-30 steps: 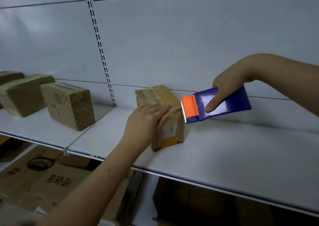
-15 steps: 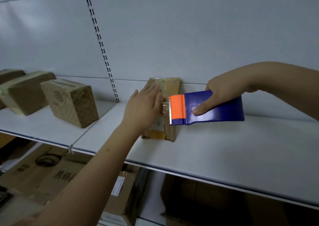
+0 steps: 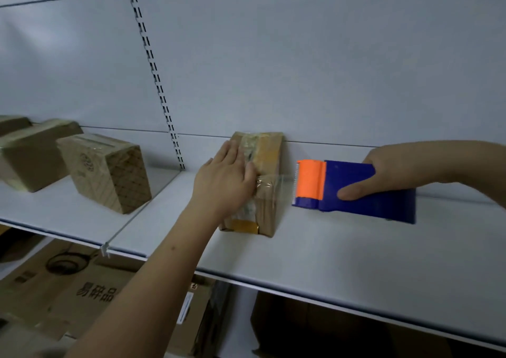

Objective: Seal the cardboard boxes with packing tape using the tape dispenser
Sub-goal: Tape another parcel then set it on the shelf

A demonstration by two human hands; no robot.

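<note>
Cardboard box [image 3: 267,182] stood on the white shelf [image 3: 342,253], far side against the back panel [image 3: 301,56], roughly mid-frame; clear tape already wrapped over its top and near face. Left hand [image 3: 224,182] lay flat on the box's left face, fingers straight and together, thumb pressing the tape end onto the near face. Right hand [image 3: 394,171] gripped the blue tape dispenser [image 3: 353,190] from above, index finger laid along its side, other fingers curled over the far edge; dispenser was to the right of the box, apart from it, orange end [image 3: 309,179] toward the box. A strip of clear tape [image 3: 276,185] spanned the gap from the box to the dispenser's toothed edge. Left along the shelf: a patterned carton [image 3: 106,171] past the slotted upright [image 3: 153,67], then two more taped cartons [image 3: 30,152] at the frame edge. Printed cartons [image 3: 68,283] sat below the shelf, near left.
</note>
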